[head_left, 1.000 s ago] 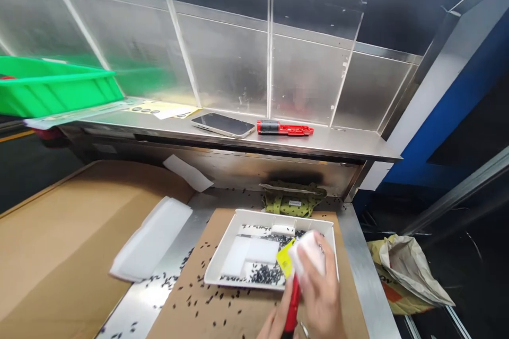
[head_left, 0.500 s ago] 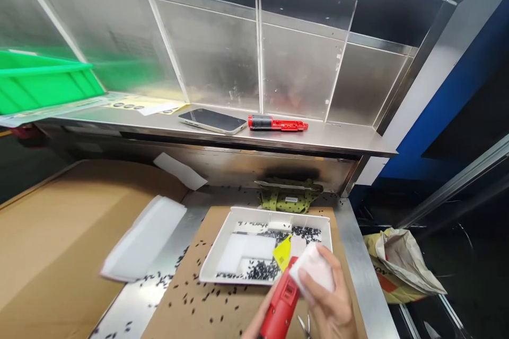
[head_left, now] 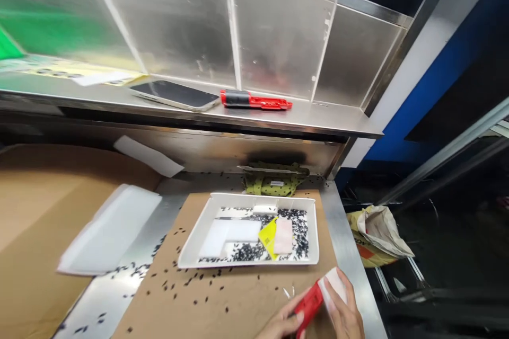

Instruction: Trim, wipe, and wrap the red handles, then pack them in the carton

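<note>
My right hand sits at the bottom edge, fingers curled round a white foam-like pad pressed against the end of a red tool. My left hand pinches the same red tool from below; only its fingers show. Both hands hover over the brown cardboard, just in front of the white tray. The tray holds several small black pieces, white blocks and a yellow tag.
Black pieces lie scattered on the cardboard and metal bench. A white foam sheet lies to the left. A phone and a second red tool rest on the metal shelf. A green strap lies behind the tray; a crumpled bag sits right.
Both hands drew the red tool and white pad back out of the tray toward me. The view swung right, and the green bin slid out of sight.
</note>
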Demonstrator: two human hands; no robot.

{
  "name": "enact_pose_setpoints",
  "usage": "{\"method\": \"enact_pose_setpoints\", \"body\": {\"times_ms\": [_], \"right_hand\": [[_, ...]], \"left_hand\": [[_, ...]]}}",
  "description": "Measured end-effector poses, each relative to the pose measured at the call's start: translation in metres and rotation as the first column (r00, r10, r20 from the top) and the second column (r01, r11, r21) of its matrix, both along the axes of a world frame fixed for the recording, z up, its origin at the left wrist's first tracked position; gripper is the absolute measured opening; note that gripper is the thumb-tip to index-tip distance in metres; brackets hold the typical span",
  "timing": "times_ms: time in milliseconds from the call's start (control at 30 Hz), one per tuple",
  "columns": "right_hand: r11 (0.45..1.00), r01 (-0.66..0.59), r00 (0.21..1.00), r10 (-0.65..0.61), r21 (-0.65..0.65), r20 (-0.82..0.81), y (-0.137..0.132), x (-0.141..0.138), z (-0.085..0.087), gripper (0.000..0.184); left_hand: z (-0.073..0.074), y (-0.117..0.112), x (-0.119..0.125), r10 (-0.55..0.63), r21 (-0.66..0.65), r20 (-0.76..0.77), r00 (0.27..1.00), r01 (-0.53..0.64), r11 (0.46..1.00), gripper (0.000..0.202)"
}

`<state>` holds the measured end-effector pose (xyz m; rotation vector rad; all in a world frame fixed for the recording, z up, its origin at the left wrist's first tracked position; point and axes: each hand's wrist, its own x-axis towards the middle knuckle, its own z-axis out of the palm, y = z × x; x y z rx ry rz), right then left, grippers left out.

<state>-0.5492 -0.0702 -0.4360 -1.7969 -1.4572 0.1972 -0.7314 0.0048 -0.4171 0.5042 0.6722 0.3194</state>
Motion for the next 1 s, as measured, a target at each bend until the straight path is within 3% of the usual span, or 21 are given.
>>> {"method": "enact_pose_setpoints", "body": {"times_ms": [67,133,267,633,1000], "right_hand": [[0.989,0.013,1.0,-0.015,-0.148,-0.011,-0.015,0.019,-0.025,0.04],[0.969,0.006,1.0,-0.011,-0.245,-0.019,-0.02,0.031,-0.04,0.04],[0.951,0.029,0.998,-0.042,-0.309,-0.036,-0.016,0.033,-0.053,0.044],[0.942,0.025,0.994,-0.06,-0.333,-0.095,0.005,0.033,-0.067,0.051],[0.942,0.107,0.989,-0.135,-0.318,-0.067,0.0,0.025,-0.06,0.052]], "left_hand": [[-0.024,0.011,0.021,-0.092,-0.045,-0.057,0.994,0.089,0.995,0.048],[-0.041,0.027,0.036,-0.198,-0.094,-0.101,0.975,0.189,0.978,0.045],[-0.059,0.049,0.047,-0.33,-0.166,-0.186,0.925,0.302,0.939,0.035],[-0.057,0.055,0.045,-0.307,-0.247,-0.237,0.922,0.248,0.937,0.058],[-0.059,0.056,0.046,-0.305,-0.266,-0.258,0.917,0.236,0.935,0.05]]}}
